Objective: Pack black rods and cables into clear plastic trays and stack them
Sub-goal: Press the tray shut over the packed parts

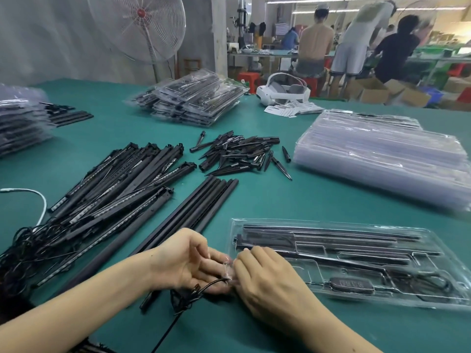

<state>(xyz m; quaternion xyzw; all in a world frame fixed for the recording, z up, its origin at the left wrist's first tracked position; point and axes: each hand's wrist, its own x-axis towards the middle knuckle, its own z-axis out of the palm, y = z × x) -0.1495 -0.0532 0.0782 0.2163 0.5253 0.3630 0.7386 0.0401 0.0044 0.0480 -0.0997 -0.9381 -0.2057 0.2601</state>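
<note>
Spreading across the whole view, the green surface carries the work. At far right lies a tall stack of empty clear trays; at far centre a pile of packed trays, with another at far left. On the left sits a heap of black rods with cables, beside it a row of plain black tubes, and beyond those a scatter of small black spikes. At near right, a filled clear tray holds rods, a coiled cable and a dark control box.

Both hands meet just left of that tray. The left hand cradles a black cable bundle; the right hand pinches a small clear twist tie at the cable's end.

To do this well, I judge the tie should be drawn snug round the coil, keeping it compact enough to drop into its tray pocket without springing out.

Pale marks on the control box are too blurred to read.
</note>
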